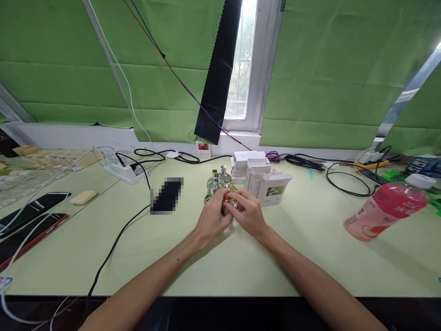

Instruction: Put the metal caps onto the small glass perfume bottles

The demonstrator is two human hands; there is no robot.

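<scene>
My left hand and my right hand meet over the middle of the table, fingers closed around a small glass perfume bottle. Its orange-gold top shows between my fingertips; most of its body is hidden by them. Just behind my left hand stand several clear, round glass perfume bottles with silver or gold tops. Beyond my right hand are small white boxes; the nearest box carries a green and white picture and has its flap up.
A pink drink bottle stands at the right. On the left lie a blurred-out dark object, a black cable, two phones and a yellowish oval piece. A power strip sits farther back among cables.
</scene>
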